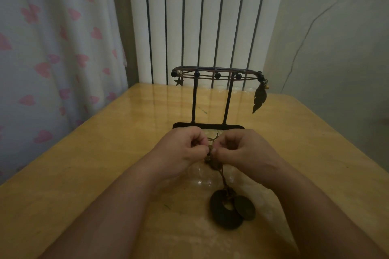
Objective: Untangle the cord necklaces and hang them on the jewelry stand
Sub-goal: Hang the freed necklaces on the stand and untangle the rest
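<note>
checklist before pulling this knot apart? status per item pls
1. Both hands on the tangle: ok. The left hand and right hand pinch the knotted cords between them.
2. Cords separated: not ok. They run twisted together below the knot.
3. Pendants free of each other: cannot tell. The ring pendant and disc pendant overlap low over the table.
4. Stand upright and close: ok. It stands just behind the hands.
5. Free peg on its bar: cannot tell. A feather and a star already hang at the ends.
</note>
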